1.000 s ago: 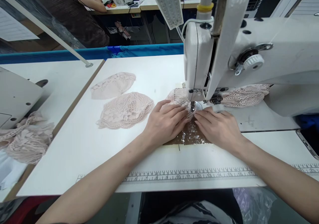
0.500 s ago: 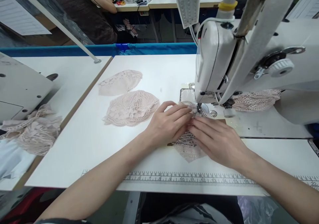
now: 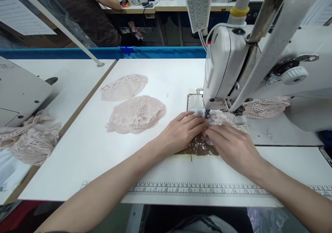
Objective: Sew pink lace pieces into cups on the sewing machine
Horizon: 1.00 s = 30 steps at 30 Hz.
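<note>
A pale pink lace piece point(image 3: 220, 118) lies bunched beside the needle of the white sewing machine point(image 3: 221, 63). My right hand point(image 3: 232, 145) pinches its near edge, just right of the needle and low over the bed. On the other side, my left hand point(image 3: 185, 132) has its fingers pressed together, with their tips at the lace's left edge by the presser foot. The fingertips of both hands nearly meet and cover part of the lace. Brown tape point(image 3: 199, 148) shows on the table beneath them.
Two flat lace pieces, one scalloped point(image 3: 136, 114) and one smoother point(image 3: 124, 87), lie to the left. More lace point(image 3: 268, 106) sits under the machine arm. A lace heap point(image 3: 38, 139) rests by the neighbouring machine point(image 3: 22, 91). Across the blue divider point(image 3: 166, 52) a person point(image 3: 83, 13) works.
The lace has shifted from in front of the needle to its right side, uncovering the metal plate and brown tape. Both hands have moved slightly right.
</note>
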Each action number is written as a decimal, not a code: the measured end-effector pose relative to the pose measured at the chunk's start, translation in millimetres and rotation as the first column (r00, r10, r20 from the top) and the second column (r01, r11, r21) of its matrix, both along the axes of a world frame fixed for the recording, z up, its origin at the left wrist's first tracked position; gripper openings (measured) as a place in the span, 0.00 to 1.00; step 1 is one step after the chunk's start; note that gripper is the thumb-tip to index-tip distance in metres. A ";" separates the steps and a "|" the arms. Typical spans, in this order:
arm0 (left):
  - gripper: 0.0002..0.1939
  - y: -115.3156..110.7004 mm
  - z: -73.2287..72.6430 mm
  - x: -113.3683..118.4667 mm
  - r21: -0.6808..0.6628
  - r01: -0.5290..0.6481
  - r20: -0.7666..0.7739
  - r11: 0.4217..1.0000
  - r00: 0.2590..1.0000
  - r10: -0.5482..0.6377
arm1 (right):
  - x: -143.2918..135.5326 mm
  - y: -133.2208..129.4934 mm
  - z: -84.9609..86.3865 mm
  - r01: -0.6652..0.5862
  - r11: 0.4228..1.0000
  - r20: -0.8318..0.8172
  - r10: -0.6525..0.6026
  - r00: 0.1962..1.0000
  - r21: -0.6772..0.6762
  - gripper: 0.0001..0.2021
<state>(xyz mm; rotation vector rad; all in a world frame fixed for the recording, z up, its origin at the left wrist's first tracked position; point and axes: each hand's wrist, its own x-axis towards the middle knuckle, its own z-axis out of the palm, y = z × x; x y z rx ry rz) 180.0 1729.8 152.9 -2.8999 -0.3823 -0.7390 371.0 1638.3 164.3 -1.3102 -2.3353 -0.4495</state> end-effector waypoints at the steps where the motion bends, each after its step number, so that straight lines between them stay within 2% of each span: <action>1: 0.18 -0.9 -0.9 1.6 -0.014 -0.012 0.008 1.000 1.000 0.012 | 3.1 2.1 0.1 0.013 1.000 0.006 -0.013 1.000 -0.011 0.12; 7: 0.16 -6.0 -2.4 5.2 -0.086 -0.057 0.042 0.995 0.997 0.060 | 17.0 12.8 0.7 0.152 0.975 0.063 -0.143 0.988 -0.164 0.16; 13: 0.17 -7.5 -2.3 1.1 0.037 -0.073 -0.010 0.997 0.997 0.073 | 17.1 17.1 3.5 0.202 0.946 0.011 -0.206 0.978 -0.253 0.21; 19: 0.17 -10.7 0.2 0.5 0.127 -0.099 -0.038 0.987 0.994 0.105 | 15.7 16.9 2.6 0.195 0.959 0.029 -0.193 0.981 -0.206 0.23; 26: 0.17 -11.5 1.0 2.1 0.136 -0.108 -0.044 0.985 0.992 0.115 | 16.4 17.6 -0.4 0.188 0.971 0.047 -0.183 0.982 -0.147 0.24; 30: 0.17 -12.5 1.1 2.1 0.134 -0.117 -0.041 0.984 0.992 0.123 | 16.8 18.2 -1.3 0.164 0.977 0.043 -0.159 0.986 -0.140 0.21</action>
